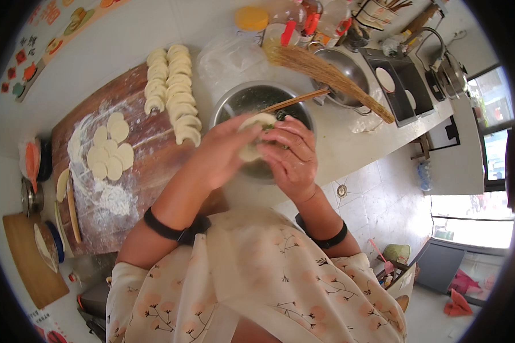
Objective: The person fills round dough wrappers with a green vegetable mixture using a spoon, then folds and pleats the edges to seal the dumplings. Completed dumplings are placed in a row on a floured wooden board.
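Both hands are raised over a steel bowl [220,106] of dark green filling, and they partly cover it. A round dumpling wrapper [261,119] with a bit of green filling is between them. My left hand [226,148], smeared by motion, grips the wrapper from the left. The fingers of my right hand [294,153] are curled in and pinch its right side. A pair of chopsticks [294,102] leans on the bowl's far rim. Left of the bowl, two rows of folded dumplings [179,91] lie along the wooden board [154,154].
Flat dough wrappers [110,150], loose flour [115,201] and a rolling pin [73,211] are on the board. A straw brush [337,83] lies across a steel basin [340,63] beside the dark sink [403,86]. Bottles [283,26] and a yellow-lidded jar [250,22] stand along the wall.
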A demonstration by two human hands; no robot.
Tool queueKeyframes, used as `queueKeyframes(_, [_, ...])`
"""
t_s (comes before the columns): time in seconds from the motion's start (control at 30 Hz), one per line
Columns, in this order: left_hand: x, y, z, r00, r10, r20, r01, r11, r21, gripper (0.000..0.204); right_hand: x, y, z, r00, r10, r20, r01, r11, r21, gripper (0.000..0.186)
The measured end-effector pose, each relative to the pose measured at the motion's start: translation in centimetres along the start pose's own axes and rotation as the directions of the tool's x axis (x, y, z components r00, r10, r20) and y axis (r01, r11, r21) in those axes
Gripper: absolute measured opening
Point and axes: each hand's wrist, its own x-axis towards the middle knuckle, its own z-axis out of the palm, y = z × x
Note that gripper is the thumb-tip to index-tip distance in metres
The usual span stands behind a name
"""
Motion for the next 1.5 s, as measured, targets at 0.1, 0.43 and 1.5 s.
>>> queueKeyframes(0.1, [0.0, 0.0, 0.1, 0.998, 0.028, -0.056, -0.025, 0.998, 0.052, 0.031, 0.0, -0.2, -0.2, 0.994, 0.105, -0.013, -0.104, 0.993, 0.062, 0.029])
queueKeyframes(0.43, [0.6, -0.3, 0.2, 0.984, 0.130, -0.124, -0.106, 0.977, 0.184, 0.027, -0.2, 0.4, 0.2, 0.980, 0.186, -0.075, -0.165, 0.960, 0.225, 0.025])
queueKeyframes(1.5, [0.5, 0.1, -0.8, 0.982, 0.151, -0.114, -0.130, 0.976, 0.177, 0.031, -0.2, 3.2, -0.5, 0.644, 0.739, 0.197, -0.739, 0.535, 0.409, 0.012])
